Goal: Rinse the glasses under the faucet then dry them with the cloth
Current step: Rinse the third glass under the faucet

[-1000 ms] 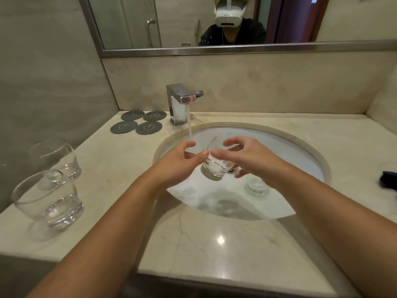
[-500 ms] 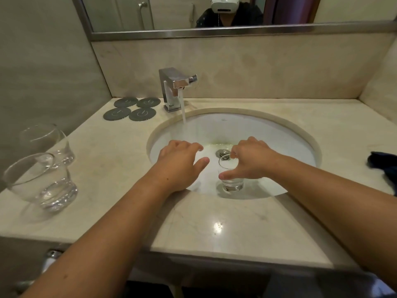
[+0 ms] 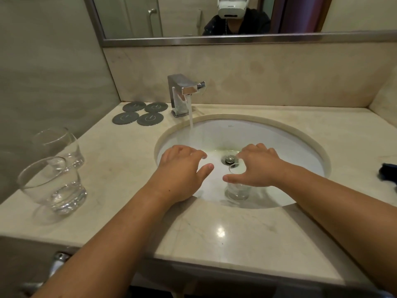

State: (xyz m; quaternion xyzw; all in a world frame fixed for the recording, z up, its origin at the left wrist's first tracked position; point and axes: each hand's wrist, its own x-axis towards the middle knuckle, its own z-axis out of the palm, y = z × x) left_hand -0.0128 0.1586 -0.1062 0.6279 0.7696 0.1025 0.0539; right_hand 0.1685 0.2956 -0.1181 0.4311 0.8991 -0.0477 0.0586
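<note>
— Glasses on the left: how do they stand?
— Upright on the worktop (image 3: 120,168), close together. The nearer glass (image 3: 52,186) is by the front edge and the farther glass (image 3: 58,145) is behind it, by the wall. Further back lie four dark coasters (image 3: 139,114), just left of the faucet (image 3: 184,91).
— Is it running?
— Yes, the water stream (image 3: 190,119) falls into the sink (image 3: 279,134) at its back left.
— Your left hand?
— My left hand (image 3: 182,173) hovers over the left side of the sink, palm down, fingers loosely bent, grasping nothing.
— And the small glass?
— The small glass (image 3: 237,191) stands upright on the sink floor, just in front of the drain (image 3: 229,159). My right hand (image 3: 257,166) covers its mouth from above, thumb across the near side, fingers bent over the far side. Whether it grasps the rim or merely rests there, I cannot tell.
— The cloth?
— The dark cloth (image 3: 388,172) lies on the worktop at the far right, apart from both hands.
</note>
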